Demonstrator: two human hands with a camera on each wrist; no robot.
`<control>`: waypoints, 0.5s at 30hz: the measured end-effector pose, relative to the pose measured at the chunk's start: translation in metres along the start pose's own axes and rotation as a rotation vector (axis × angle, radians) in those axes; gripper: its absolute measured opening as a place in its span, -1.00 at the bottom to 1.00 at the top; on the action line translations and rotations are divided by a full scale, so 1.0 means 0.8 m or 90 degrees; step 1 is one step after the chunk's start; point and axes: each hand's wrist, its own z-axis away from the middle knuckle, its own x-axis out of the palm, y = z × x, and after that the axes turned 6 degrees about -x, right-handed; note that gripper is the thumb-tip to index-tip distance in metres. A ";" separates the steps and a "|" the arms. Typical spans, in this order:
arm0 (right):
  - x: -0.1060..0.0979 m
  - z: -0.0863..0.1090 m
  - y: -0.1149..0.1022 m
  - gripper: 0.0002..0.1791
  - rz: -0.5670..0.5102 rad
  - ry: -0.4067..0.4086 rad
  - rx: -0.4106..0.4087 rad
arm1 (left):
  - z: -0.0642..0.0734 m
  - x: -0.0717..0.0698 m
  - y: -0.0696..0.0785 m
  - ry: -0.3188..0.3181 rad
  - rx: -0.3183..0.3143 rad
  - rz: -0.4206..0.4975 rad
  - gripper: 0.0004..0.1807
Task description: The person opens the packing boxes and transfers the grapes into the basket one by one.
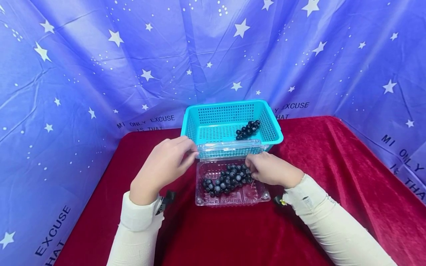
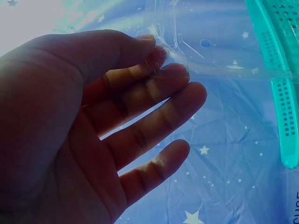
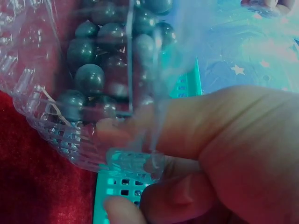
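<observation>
A clear plastic clamshell box point(image 1: 233, 201) lies on the table with its lid point(image 1: 229, 146) raised at the back. Inside it rests a bunch of dark grapes point(image 1: 229, 180). My left hand point(image 1: 166, 162) pinches the lid's left corner between thumb and fingertips; in the left wrist view the little finger stands free of the plastic. On the other side, my right hand point(image 1: 274, 170) grips the box's right edge near the hinge. The right wrist view shows its thumb point(image 3: 182, 126) at the clear wall, close beside the grapes point(image 3: 88, 79), with the other fingers underneath.
Directly behind the box stands a turquoise plastic basket point(image 1: 191, 118), partly seen through the lid. A smaller bunch of dark grapes point(image 1: 247, 130) lies in its right part. Dark red cloth point(image 1: 326, 166) covers the table, and a blue star-printed curtain point(image 1: 159, 48) hangs around it.
</observation>
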 end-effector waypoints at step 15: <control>-0.005 0.002 -0.006 -0.82 -0.005 -0.001 0.009 | -0.001 0.001 0.000 -0.005 0.003 -0.003 -0.95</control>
